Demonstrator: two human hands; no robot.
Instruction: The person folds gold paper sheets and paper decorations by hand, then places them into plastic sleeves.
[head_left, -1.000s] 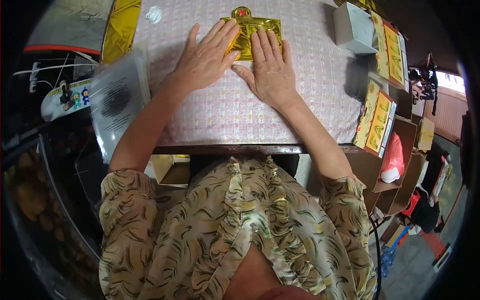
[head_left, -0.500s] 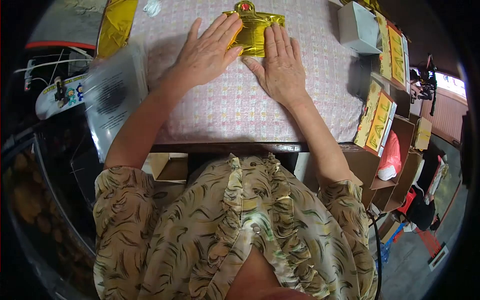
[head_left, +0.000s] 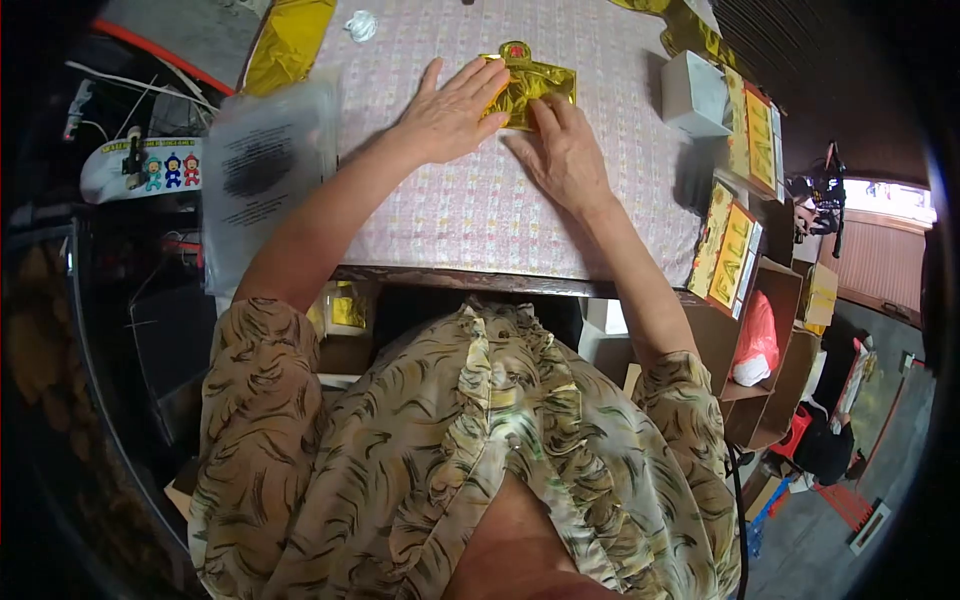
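Note:
A folded piece of shiny gold foil (head_left: 530,88) lies flat on the table, with a round tab and a red centre at its far edge. My left hand (head_left: 452,112) rests flat across its left side, fingers stretched out and thumb apart. On the right side, my right hand (head_left: 570,158) touches the foil with bent fingertips. Its thumb stands apart from those fingers, near the foil's front edge. Part of the foil is hidden beneath both hands.
A checked cloth (head_left: 440,220) covers the table. Clear plastic sleeves (head_left: 265,170) lie at left, near gold foil (head_left: 290,45) and a white bundle (head_left: 361,26). A white box (head_left: 695,95) and boxes marked FALL (head_left: 730,255) stand along the right edge.
My right hand's fingers have gone from stretched flat to bent on the foil. My left hand stays flat on it. The whole view has shifted and tilted slightly.

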